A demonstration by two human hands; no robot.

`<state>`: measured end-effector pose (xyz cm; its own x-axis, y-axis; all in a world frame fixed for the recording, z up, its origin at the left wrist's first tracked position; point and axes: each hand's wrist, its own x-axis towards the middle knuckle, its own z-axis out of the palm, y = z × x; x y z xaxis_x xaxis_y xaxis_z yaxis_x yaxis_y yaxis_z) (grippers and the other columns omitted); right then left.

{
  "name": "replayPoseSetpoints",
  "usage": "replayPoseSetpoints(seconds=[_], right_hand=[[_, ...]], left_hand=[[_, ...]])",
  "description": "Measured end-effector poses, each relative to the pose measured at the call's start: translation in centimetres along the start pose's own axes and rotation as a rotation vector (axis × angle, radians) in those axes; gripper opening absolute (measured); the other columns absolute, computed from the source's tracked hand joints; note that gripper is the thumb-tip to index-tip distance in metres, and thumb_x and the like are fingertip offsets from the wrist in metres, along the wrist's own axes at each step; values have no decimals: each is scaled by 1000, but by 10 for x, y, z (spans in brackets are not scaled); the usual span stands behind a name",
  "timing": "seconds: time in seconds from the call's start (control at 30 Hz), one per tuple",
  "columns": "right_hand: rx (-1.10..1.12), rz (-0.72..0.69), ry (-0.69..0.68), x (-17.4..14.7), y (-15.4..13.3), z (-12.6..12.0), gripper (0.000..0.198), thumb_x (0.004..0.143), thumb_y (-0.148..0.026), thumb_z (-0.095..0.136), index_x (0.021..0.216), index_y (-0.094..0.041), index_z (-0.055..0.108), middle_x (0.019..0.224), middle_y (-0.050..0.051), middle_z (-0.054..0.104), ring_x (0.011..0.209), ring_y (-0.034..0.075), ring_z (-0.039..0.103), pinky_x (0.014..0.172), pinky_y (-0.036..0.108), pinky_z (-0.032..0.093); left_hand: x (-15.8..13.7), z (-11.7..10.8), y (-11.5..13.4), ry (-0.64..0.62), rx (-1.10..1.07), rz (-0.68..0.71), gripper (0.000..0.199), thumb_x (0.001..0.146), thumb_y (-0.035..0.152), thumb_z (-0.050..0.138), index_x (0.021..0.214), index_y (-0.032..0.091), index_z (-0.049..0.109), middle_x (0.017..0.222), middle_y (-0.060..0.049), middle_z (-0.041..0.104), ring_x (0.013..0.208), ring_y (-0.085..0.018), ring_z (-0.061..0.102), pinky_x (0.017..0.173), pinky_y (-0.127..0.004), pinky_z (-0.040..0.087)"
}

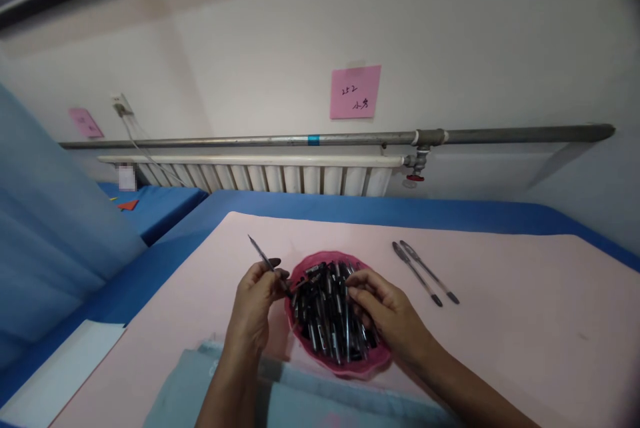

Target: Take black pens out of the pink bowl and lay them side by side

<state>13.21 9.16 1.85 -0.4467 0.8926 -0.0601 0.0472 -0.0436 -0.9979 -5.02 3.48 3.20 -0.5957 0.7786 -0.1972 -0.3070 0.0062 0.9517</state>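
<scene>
A thin pen (261,253) slants up and to the left, pinched in my left hand (257,298) beside the basket; its lower end is hard to make out against the dark pens. My right hand (383,305) is closed over the right side of the pink basket (367,369), thumb and forefinger together; what they hold, if anything, cannot be told. Several dark and clear pens (327,321) are heaped in the basket. To the right, two capped pens (425,271) lie side by side on the pink sheet (520,321).
Light blue cloth (300,398) lies along the near edge. A white board or paper (70,365) is at the lower left, near a blue curtain (45,228). Behind the blue table edge (450,211) stand a white radiator (300,178) and a pipe (250,141).
</scene>
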Motion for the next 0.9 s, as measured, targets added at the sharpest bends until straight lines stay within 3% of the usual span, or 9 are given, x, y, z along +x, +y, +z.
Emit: replayPoseSetpoints(seconds=[0.1, 0.2, 0.37, 0.43, 0.5, 0.63, 0.77, 0.8, 0.9], right_hand=[[-18, -3, -14, 1, 2, 0, 7, 77, -26, 52, 81, -22, 55, 56, -7, 45, 43, 7, 37, 41, 19, 27], [-63, -33, -20, 2, 4, -1, 5, 77, -26, 52, 79, -22, 56, 56, -7, 44, 44, 8, 38, 41, 20, 28], [-84, -72, -86, 0, 0, -2, 15, 80, -33, 53, 83, -21, 61, 56, -5, 48, 45, 10, 42, 43, 23, 33], [-69, -73, -109, -1, -3, -2, 17, 80, -35, 55, 86, -21, 63, 61, -3, 53, 50, 11, 46, 46, 23, 36], [-47, -67, -117, -1, -5, -3, 17, 78, -35, 57, 87, -21, 64, 65, -2, 57, 55, 12, 49, 48, 24, 38], [-3, -65, -119, -1, -6, -1, 12, 75, -30, 60, 82, -22, 64, 72, -2, 60, 61, 13, 53, 51, 23, 39], [52, -30, -67, -1, -6, -1, 11, 77, -32, 57, 79, -22, 60, 58, -6, 53, 47, 9, 45, 45, 21, 35], [80, -17, -32, -1, -6, -1, 12, 78, -33, 56, 78, -22, 58, 54, -7, 50, 44, 9, 42, 43, 21, 33], [150, 21, 58, 1, -6, -3, 14, 79, -33, 53, 73, -20, 53, 49, -7, 46, 41, 8, 38, 40, 20, 30]], left_hand=[[3, -5, 1, 8, 71, 20, 21, 67, 22, 59, 86, 12, 57, 63, 0, 61, 56, -11, 56, 58, -26, 44], [-1, -2, 1, -72, 111, 30, 21, 69, 26, 60, 85, 12, 59, 63, 0, 60, 55, -11, 54, 55, -24, 42], [-23, 22, -4, -405, 210, 124, 20, 71, 23, 61, 90, 16, 65, 73, 0, 64, 65, -11, 56, 61, -22, 43], [-31, 33, -11, -491, 309, 185, 25, 72, 18, 59, 96, 20, 66, 89, -1, 68, 80, -15, 60, 74, -25, 46], [-36, 40, -18, -455, 413, 298, 30, 74, 17, 57, 102, 23, 65, 100, -2, 67, 92, -17, 60, 85, -28, 45], [-39, 44, -27, -407, 543, 414, 32, 77, 18, 54, 108, 23, 62, 106, -4, 65, 97, -18, 59, 88, -31, 45], [-30, 33, -21, -429, 661, 502, 37, 76, 20, 57, 113, 23, 59, 110, -4, 64, 100, -18, 58, 90, -32, 45], [-25, 28, -19, -381, 676, 522, 35, 79, 22, 54, 114, 22, 58, 109, -4, 64, 99, -18, 58, 89, -33, 45], [-4, 12, -18, -51, 867, 630, 29, 85, 20, 41, 104, 15, 62, 103, -10, 65, 98, -21, 57, 89, -39, 44]])
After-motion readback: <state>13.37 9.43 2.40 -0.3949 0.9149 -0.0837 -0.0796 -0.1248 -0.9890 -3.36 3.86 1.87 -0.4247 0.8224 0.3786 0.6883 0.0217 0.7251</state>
